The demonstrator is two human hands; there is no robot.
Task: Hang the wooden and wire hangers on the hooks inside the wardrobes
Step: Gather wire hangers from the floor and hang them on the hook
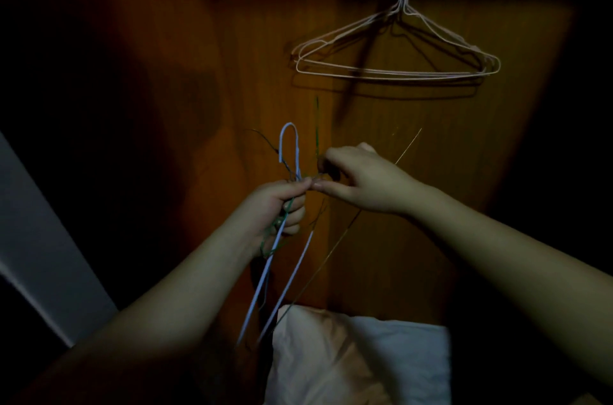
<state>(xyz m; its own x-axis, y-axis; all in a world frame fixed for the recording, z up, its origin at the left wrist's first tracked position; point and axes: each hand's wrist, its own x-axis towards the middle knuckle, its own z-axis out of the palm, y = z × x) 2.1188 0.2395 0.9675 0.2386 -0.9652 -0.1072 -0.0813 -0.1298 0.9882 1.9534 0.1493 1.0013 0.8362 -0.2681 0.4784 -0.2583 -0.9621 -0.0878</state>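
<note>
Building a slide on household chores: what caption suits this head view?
Left hand grips a bunch of wire hangers while right hand picks at them; pink hangers hang above.

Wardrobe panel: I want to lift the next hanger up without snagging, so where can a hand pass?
Bare wooden panel lies left of the pink wire hangers and above the left hand. It is crowded between both hands, where the blue hanger meets thin wires by the right hand.
</note>
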